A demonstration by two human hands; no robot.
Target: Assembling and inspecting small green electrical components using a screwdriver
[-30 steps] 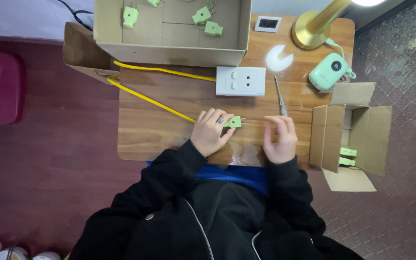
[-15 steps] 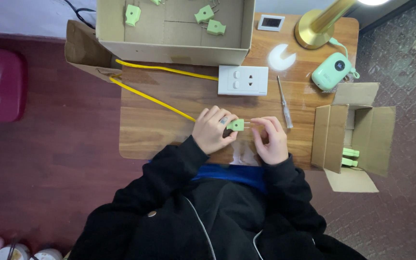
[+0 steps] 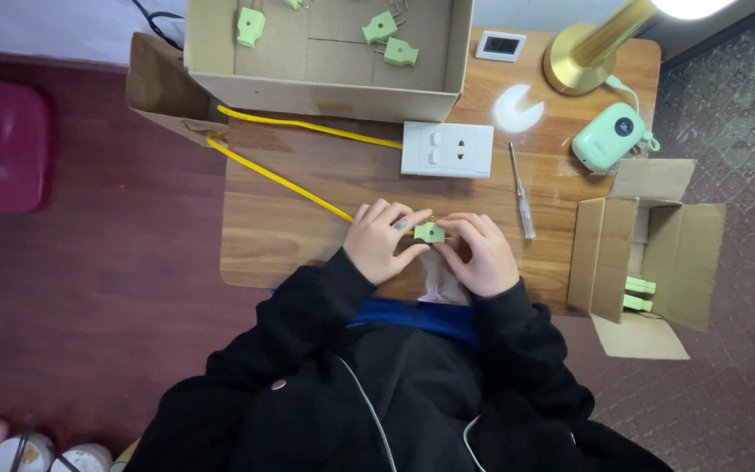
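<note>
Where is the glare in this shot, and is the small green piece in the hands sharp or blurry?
Head view: the glare is at the top right, where the lamp head burns out white at the frame edge. The green piece, pinched between left hand and right hand, is fairly sharp but too small for detail. The floor at left is dim.

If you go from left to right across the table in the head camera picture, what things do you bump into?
Yellow cable → left hand → small green plug piece → right hand → screwdriver → mint green gadget → small open cardboard box.
</note>
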